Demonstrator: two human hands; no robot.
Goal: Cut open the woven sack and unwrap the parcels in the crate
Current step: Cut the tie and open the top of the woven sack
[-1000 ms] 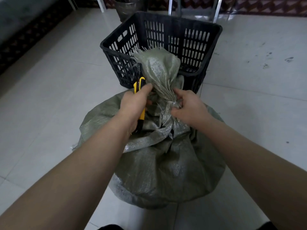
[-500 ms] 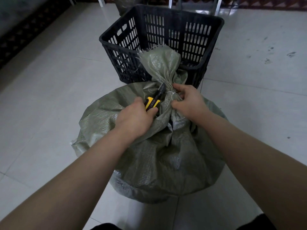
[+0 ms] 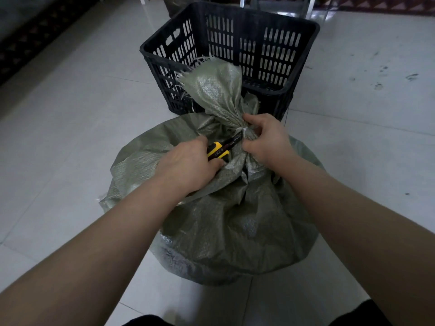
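A bulging grey-green woven sack (image 3: pixel 226 222) sits on the pale tiled floor (image 3: pixel 70 137), its gathered neck (image 3: pixel 219 95) rising toward the black slotted plastic crate (image 3: pixel 294 43) just behind it, which looks empty from here. The right hand (image 3: pixel 266 140) is clamped around the neck just at the white tie (image 3: pixel 242 132) that cinches it. The left hand (image 3: pixel 188 165) is closed on a yellow-and-black utility knife (image 3: pixel 222 149), whose tip points at that tie and seems to touch it. The step in hand is cutting the sack open; no parcels are visible yet. The next move calls for a short, controlled cut through the tie, with the blade kept clear of the right fingers (image 3: pixel 249 144) close beside it.
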